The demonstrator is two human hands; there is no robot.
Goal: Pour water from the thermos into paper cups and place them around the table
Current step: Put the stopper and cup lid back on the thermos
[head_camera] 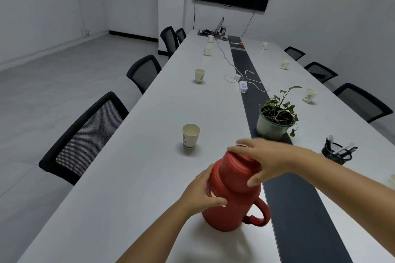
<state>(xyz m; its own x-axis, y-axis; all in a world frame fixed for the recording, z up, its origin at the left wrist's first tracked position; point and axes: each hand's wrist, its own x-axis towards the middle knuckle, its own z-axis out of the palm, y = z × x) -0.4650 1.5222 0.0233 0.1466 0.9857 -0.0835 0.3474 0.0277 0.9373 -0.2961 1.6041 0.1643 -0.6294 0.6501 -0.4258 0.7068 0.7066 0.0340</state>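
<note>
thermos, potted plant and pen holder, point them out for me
red thermos (233,205), head view, on its body below the lid
potted plant (269,129), head view, on the pot's pale front wall
black mesh pen holder (333,155), head view, on its mesh side

The round plastic thermos (233,196) low in the middle is red all over. The long table (149,124) is white with a dark grey stripe (299,209) down it. The small paper cup (190,136) above the thermos is cream, and the mesh-backed chair (85,136) at the left is black with tiny dots.
</note>
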